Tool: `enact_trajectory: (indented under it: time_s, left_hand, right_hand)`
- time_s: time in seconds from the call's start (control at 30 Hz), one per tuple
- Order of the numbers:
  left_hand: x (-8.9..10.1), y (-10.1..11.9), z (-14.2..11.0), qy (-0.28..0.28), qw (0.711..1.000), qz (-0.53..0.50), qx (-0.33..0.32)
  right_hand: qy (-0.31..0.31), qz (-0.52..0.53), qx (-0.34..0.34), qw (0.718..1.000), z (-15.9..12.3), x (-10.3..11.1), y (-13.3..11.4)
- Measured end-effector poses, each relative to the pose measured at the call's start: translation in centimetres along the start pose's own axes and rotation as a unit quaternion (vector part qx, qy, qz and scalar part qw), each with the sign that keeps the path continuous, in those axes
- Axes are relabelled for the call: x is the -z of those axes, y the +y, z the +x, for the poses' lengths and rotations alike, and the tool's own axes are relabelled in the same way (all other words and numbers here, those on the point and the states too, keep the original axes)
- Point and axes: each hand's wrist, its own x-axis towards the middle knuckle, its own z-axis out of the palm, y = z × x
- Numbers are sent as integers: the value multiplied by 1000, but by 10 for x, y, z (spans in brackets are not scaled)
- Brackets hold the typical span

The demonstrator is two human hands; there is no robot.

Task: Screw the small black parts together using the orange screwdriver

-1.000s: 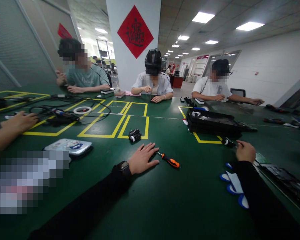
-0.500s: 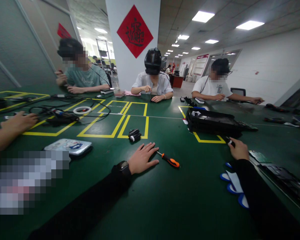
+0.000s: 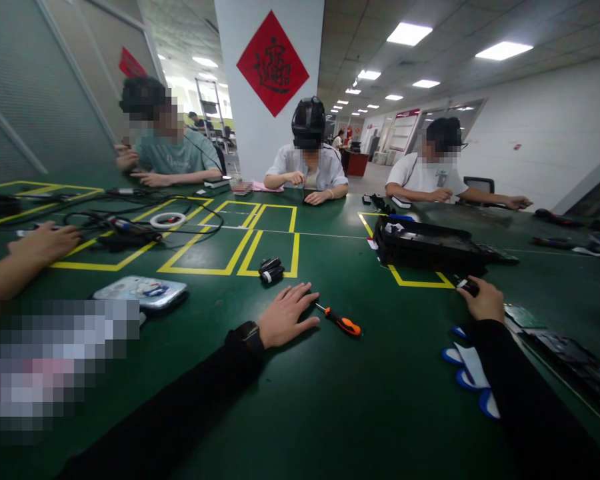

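right hand (image 3: 485,299) pinches a black part (image 3: 471,287) at its ten o'clock, seemingly mid-handling; shifting it wants steadiness; left hand (image 3: 287,317) open.

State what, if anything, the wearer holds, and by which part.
The right hand touches the right end of a small black part; whether gripped cannot be told. The left hand lies flat, holding nothing.

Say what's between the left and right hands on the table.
Head view: an orange-and-black screwdriver, its shaft end by the left hand; beyond its handle, green tabletop stretches toward the right hand.
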Motion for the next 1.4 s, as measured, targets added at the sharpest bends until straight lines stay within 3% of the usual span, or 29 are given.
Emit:
enact_trajectory:
  time_s: [0.1,0.17,0.27,0.33,0.43,0.53,0.6,0.7,0.77,0.9,1.03,1.2,1.4]
  left_hand:
    - [11,-8,3,119,987,57,87]
    - [19,-21,4,166,972,100,133]
    - [24,-48,3,177,960,136,169]
    - [24,-63,4,171,959,143,176]
    - [23,-75,6,165,960,151,166]
    - [23,-75,10,147,963,162,157]
    - [23,-72,12,135,964,165,158]
    - [21,-63,13,130,963,166,168]
    - [18,-56,12,130,964,155,174]
    - [12,-41,11,139,967,123,173]
    - [7,-34,12,145,968,101,178]
    - [4,-35,14,139,968,87,189]
    - [-6,-36,11,119,970,37,208]
  right_hand:
    - [30,2,-22,999,-1,6,-6]
    - [79,17,-18,997,-1,14,-13]
    - [131,37,9,991,4,29,-28]
    - [121,48,34,991,11,38,-43]
    - [24,70,98,992,15,50,-80]
    - [-80,115,177,974,3,64,-134]
    - [-177,160,234,943,-17,77,-175]
    - [-336,197,312,867,-57,92,-228]
    - [-380,194,331,842,-83,95,-255]
    - [-337,152,327,870,-123,80,-290]
    - [-268,139,294,907,-141,64,-309]
    - [-237,166,295,911,-146,61,-308]
    - [-245,195,278,908,-146,61,-303]
